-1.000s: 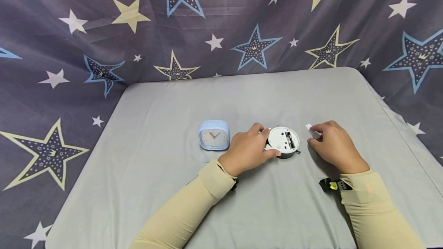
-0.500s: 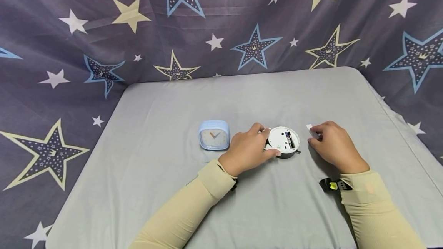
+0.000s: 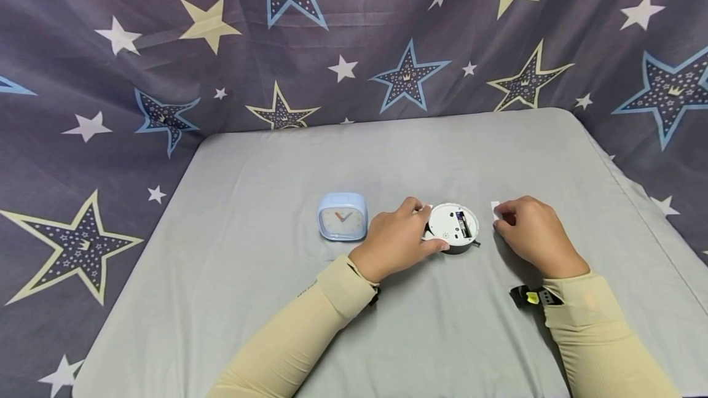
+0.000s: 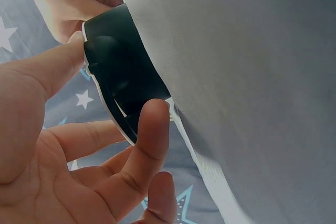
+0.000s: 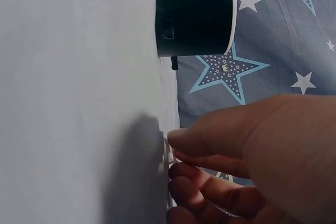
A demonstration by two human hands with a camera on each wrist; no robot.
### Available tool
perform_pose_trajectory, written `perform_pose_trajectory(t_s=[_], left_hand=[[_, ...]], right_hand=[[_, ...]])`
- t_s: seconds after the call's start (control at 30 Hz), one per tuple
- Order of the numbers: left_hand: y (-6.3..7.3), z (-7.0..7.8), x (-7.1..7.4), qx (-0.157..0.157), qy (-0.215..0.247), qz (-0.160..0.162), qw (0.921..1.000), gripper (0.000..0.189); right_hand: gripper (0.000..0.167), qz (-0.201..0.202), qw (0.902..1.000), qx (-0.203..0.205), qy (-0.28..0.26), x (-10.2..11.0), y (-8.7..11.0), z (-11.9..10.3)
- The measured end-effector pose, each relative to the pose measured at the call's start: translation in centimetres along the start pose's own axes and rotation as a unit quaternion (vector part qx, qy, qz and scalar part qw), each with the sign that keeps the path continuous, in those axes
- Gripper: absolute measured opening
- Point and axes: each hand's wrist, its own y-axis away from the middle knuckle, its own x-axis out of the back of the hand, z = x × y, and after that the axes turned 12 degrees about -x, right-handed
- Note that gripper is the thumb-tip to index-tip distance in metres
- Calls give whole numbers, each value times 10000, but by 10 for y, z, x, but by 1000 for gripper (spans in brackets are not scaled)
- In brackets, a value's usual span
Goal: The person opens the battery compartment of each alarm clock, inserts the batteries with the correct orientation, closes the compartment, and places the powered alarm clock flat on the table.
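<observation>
A round clock [image 3: 444, 225] lies with its white back up, its dark side wall [image 4: 121, 51] showing in the left wrist view. In its uncovered slot sits a battery [image 3: 462, 224]. My left hand [image 3: 395, 239] grips the clock's left side, thumb at the near edge and fingers at the far edge. To the right of the clock, my right hand [image 3: 533, 235] pinches a small flat white piece [image 3: 495, 206] close to the sheet; most of the piece is hidden by the fingers. Clock and right hand are apart.
A light blue alarm clock [image 3: 342, 217] stands upright left of my left hand, its dial facing me. The grey sheet [image 3: 265, 300] covers the surface under everything. A dark curtain [image 3: 343, 17] with stars hangs behind and at the sides.
The white piece has turned slightly in my right fingers and now points more straight away from me. My left hand and the round clock have stayed in place.
</observation>
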Motion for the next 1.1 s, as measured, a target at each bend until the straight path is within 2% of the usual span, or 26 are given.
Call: perform_pose_trajectory(t_s=[0.4, 1.1], left_hand=[[0, -1, -1, -38, -25, 50, 10000, 77], [1, 0, 1, -26, 22, 18, 10000, 77]], right_hand=[[27, -193, 9997, -129, -42, 1, 0, -1], [17, -164, 9999, 43, -26, -3, -1, -1]])
